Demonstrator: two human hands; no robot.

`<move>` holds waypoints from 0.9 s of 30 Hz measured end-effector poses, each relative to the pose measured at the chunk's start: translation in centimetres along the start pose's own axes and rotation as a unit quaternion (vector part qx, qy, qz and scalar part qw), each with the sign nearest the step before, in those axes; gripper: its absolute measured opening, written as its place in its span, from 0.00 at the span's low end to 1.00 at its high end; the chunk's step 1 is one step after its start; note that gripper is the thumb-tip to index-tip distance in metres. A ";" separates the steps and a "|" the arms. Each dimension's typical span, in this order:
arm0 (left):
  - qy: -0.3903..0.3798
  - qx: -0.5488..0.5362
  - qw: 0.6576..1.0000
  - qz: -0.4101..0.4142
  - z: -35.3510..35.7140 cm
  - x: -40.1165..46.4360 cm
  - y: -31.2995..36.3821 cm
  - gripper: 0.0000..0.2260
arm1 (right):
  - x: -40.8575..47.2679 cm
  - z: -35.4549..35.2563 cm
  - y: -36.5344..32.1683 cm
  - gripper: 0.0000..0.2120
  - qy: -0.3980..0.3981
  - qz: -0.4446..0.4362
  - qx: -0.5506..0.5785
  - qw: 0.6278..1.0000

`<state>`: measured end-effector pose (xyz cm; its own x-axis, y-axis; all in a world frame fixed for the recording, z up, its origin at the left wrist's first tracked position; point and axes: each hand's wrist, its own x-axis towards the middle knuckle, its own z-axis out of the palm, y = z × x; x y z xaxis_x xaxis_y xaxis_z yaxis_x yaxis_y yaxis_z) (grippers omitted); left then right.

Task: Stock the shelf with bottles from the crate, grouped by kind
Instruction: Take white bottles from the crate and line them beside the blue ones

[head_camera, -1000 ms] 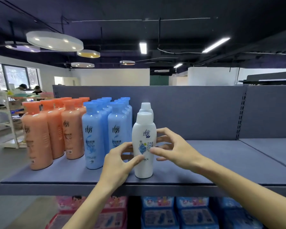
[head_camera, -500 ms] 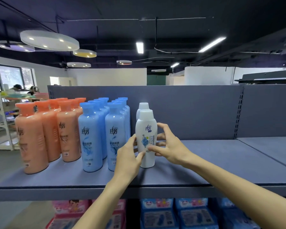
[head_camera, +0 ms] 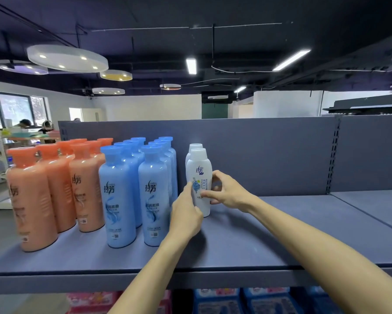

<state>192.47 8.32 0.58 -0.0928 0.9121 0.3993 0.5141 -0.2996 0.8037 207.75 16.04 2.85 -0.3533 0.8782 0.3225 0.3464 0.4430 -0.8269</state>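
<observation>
I have a white bottle [head_camera: 198,177] between my two hands. It stands up straight on the shelf [head_camera: 247,241], right in front of another white bottle [head_camera: 195,146], so the white ones make their own line. The blue bottles [head_camera: 136,189] stand in rows just beside them, and the orange bottles [head_camera: 54,189] are further left. Each color stays together, and that is why I put this one here.

My left hand [head_camera: 186,214] touches the bottle's left side low down, with curled fingers. My right hand [head_camera: 226,191] wraps the right side, thumb in front and fingers behind. So my grip is pinching the bottle from both sides, around its middle. I think I am turning its picture to face out.
</observation>
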 end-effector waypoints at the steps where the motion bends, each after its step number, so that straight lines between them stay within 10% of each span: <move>1: 0.003 0.006 1.000 -0.002 0.2 0.1 0.1 0.31 | 0.4 0.1 0.1 0.18 -0.001 0.001 0.002 1.000; 27: -0.031 0.048 0.997 0.043 -0.8 -2.2 0.9 0.26 | 3.2 0.7 0.3 0.18 0.027 0.061 -0.028 0.997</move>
<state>192.51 5.80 0.77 0.0063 0.9010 0.4338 0.5970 -0.3514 0.7212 206.15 18.89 3.33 -0.2582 0.9340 0.2468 0.4320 0.3402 -0.8353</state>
